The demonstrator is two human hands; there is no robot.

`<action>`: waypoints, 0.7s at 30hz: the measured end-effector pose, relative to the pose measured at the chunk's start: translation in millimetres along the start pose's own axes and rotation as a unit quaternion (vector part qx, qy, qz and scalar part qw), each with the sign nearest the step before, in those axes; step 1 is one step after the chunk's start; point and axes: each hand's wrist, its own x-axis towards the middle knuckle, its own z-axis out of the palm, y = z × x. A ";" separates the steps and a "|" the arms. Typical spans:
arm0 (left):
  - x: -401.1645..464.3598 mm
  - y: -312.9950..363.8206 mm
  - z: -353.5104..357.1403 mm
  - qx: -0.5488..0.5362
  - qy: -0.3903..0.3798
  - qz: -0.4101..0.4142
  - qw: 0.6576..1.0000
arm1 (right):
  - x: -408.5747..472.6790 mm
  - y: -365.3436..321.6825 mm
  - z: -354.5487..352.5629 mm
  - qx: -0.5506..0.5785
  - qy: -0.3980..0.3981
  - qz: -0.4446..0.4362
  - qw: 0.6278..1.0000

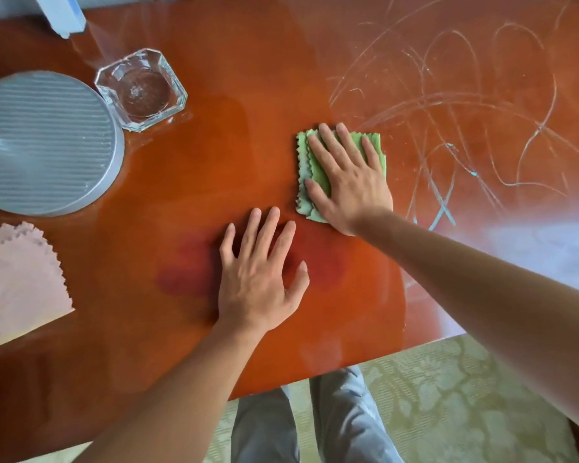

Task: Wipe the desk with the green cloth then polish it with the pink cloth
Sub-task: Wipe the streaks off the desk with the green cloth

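Pink cloth [17, 279]: lies flat at the bench's left edge, untouched, well apart from both hands; the left hand is the nearer.
Grey ridged disc [44, 142], glass dish [141, 90]: stand beyond the pink cloth, at the far left.
Left hand [258, 279]: fingers straight and spread, palm flat on the bare bench [214, 155], holding nothing.
Green cloth [318, 175]: folded, directly under the right hand, its long axis running away from the person.
Right hand [348, 182]: fingers straight, pressing the green cloth flat.
Scribble marks [465, 128]: lie just right of the cloth, so the wiping probably heads rightward.
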 end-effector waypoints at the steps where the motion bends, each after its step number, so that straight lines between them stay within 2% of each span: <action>1: 0.7 0.4 -0.3 0.003 -0.002 -0.002 1.000 | 2.3 0.2 -0.3 -0.001 0.000 -0.005 1.000; 6: 0.6 3.3 -3.9 0.009 0.001 -0.009 1.000 | -16.7 -3.3 -2.2 0.006 -0.004 -0.011 1.000; 12: 17.8 17.3 -7.0 0.006 0.020 -0.051 0.998 | -74.5 6.5 7.9 0.010 -0.034 -0.074 0.997; 17: 78.9 9.1 -11.1 0.001 0.039 -0.081 0.996 | -52.9 12.6 4.2 0.008 -0.042 -0.096 0.994; 21: 122.9 0.6 -3.3 0.004 0.049 -0.121 0.991 | -3.1 23.3 -4.4 0.018 -0.018 -0.069 0.997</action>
